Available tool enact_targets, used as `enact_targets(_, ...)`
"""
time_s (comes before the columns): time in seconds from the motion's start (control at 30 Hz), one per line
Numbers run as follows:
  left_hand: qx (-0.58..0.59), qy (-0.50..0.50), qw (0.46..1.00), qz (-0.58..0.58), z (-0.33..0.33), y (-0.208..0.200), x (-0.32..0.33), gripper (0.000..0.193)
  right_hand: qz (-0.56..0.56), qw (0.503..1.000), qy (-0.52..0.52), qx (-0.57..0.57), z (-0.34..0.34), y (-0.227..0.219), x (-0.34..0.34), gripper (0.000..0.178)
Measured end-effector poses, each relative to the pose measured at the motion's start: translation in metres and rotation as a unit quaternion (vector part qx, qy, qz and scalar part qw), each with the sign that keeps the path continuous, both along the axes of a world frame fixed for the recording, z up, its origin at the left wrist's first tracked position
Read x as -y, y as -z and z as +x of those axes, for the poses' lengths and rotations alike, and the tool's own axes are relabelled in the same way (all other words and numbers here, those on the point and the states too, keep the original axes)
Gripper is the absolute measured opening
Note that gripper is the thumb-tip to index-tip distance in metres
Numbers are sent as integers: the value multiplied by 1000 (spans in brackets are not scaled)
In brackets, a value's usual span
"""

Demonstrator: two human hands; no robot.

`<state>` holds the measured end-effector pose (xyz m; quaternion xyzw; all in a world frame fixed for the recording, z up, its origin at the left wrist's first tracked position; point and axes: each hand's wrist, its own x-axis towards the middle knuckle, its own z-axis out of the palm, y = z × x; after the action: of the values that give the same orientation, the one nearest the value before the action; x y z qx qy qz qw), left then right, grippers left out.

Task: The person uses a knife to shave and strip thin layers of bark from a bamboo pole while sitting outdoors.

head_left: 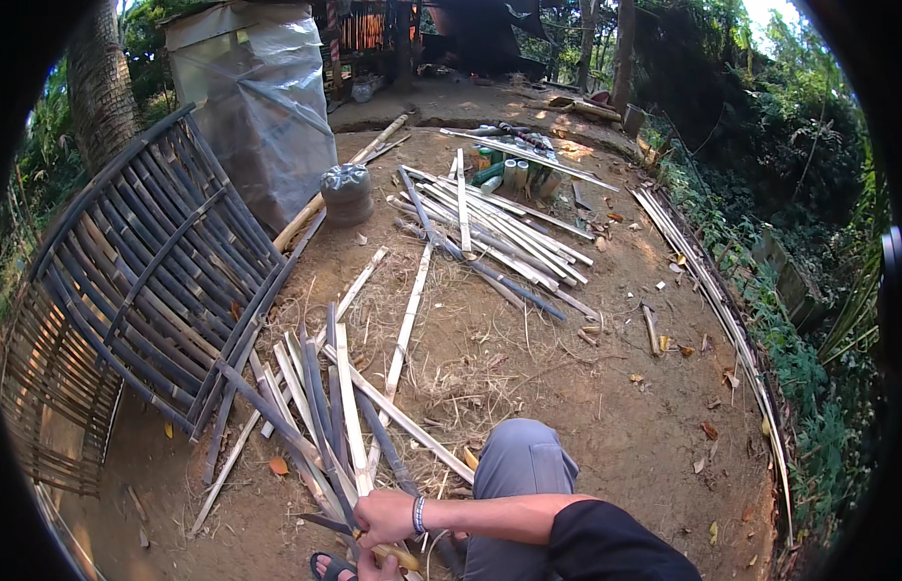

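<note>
At the bottom edge, my right hand (385,516), with bracelets at its wrist, is closed where the blade and handle of a knife (403,558) meet. Its dark blade points left, and the pale wooden handle shows below the hand. Just under it is my left hand (377,569), partly cut off by the frame, with its fingers bent near the handle. What it grips is hidden. A pale split bamboo strip (350,412) runs up from my right hand, over a loose pile of light and dark strips (315,407).
Ahead lies another heap of split bamboo (509,232). A dark bamboo slat panel (160,261) leans at left, near a tied plastic bag (345,196). Long strips (722,320) line the right edge beside plants. My bent knee (527,460) is right of my hands; shavings litter the ground.
</note>
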<state>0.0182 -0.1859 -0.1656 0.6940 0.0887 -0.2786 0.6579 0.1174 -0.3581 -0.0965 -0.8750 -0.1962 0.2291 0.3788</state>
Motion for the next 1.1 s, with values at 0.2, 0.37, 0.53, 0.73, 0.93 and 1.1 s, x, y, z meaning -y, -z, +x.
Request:
enact_targets(0.2,-101,-58,984,-132,10,-27,7,51,94,991,80,-43,42,18,44,42)
enact_targets(0.37,-3,-273,933,-236,25,-43,6,45,372,866,219,-252,59,28,48,34)
enact_targets(0.53,157,-226,924,-264,34,-31,-10,63,467,789,365,-164,70,42,49,27)
enact_targets(0.73,240,-275,927,-87,27,-36,-18,50,544,695,403,-240,64,25,38,30)
enact_targets(0.93,420,-295,835,199,39,-70,-68,31,582,691,337,-267,56,26,40,30)
enact_targets(1.1,509,-239,813,152,42,-158,-86,47,544,711,339,-289,55,22,30,27)
